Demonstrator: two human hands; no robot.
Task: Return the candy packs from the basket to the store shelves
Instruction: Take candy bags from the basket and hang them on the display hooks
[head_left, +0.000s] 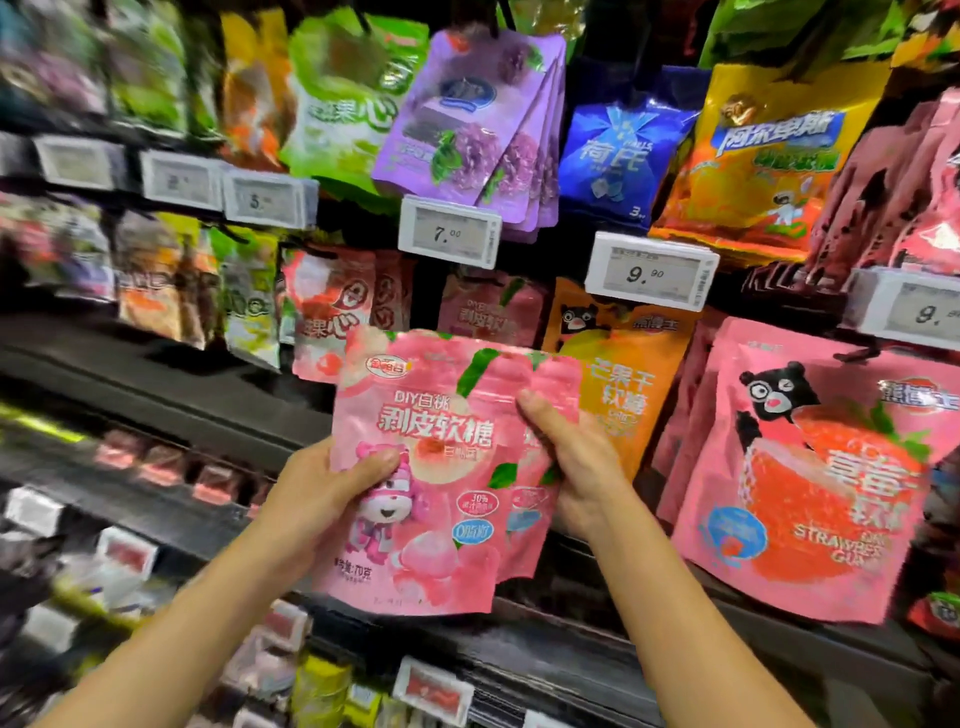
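A pink peach candy pack (431, 457) is held up in front of the store shelves, with at least one more matching pack (540, 467) fanned out behind it. My left hand (322, 493) grips the front pack at its left edge, thumb across the printed face. My right hand (571, 457) holds the rear pack at its right edge, thumb on the front. Matching peach packs (488, 312) hang on a peg just above and behind. No basket is in view.
Hanging rows surround the packs: purple packs (478, 124), a blue bag (623, 156), orange mango packs (623, 384), pink strawberry packs (810, 478). Price tags (449, 231) stick out from peg ends. Dark shelf rails (156, 384) run at the left and below.
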